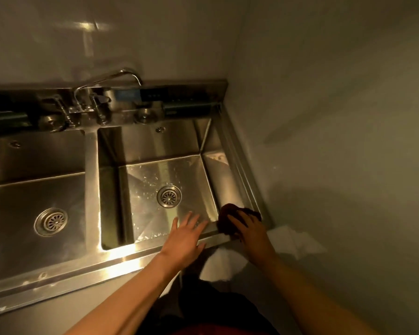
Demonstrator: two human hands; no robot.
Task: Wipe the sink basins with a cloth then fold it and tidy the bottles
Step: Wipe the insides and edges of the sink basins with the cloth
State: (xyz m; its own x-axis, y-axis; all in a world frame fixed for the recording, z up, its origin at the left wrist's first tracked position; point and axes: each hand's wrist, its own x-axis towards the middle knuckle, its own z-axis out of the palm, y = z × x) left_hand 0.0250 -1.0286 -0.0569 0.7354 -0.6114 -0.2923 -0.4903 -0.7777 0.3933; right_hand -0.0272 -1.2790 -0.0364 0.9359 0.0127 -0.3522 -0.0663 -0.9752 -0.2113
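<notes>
Right hand (250, 229) grip: fingers curled over a dark cloth (230, 220), pressing it on the near-right corner of the right basin (155, 170), at the steel rim. Cloth is bunched, w/ no clear long axis. Left hand (185, 234) is open, fingers spread flat over the basin's near edge, just left of the cloth. Basin floor round the drain (169, 196) is wet. Left basin (34, 201) sits beyond a divider; tap (107, 79) at far side.

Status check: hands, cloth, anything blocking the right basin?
Left hand open, fingers spread over right basin's front rim. Right hand pressing dark cloth at front right corner. Basin floor wet, nothing blocking.
</notes>
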